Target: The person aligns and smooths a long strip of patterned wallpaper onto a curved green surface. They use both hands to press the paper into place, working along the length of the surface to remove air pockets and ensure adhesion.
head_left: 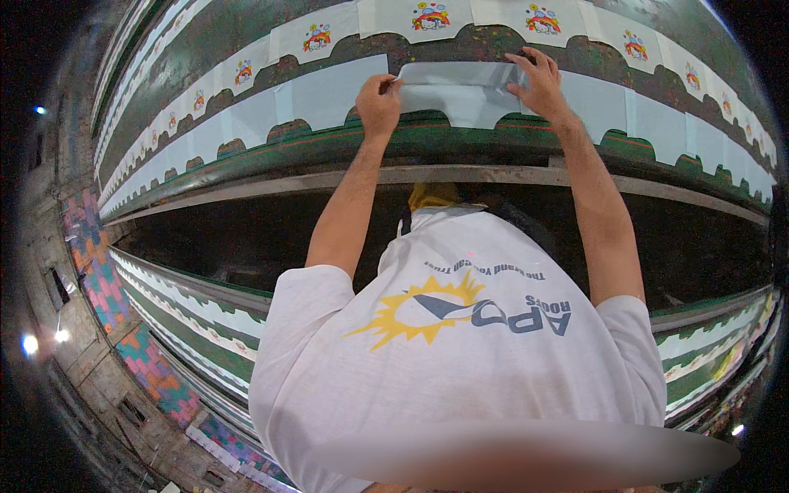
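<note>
A light grey-white cut fabric piece (460,97) with a notched lower edge lies across a long dark green table, its upper part folded or lifted. My left hand (379,107) is closed, pinching the piece's upper left corner between thumb and fingers. At its right end is my right hand (542,86), thumb and fingers spread apart, the thumb touching the fabric. Similar plain pieces (329,92) lie in a row on both sides. Behind them runs a row of white pieces (431,20) printed with a colourful cartoon and rainbow.
The green table (575,135) has a raised rail (493,174) along its near edge, close to my body. Behind me, more long tables (189,320) carry rows of fabric. At far left is a floor with coloured patches (148,361). Bright lamps (30,344) show there.
</note>
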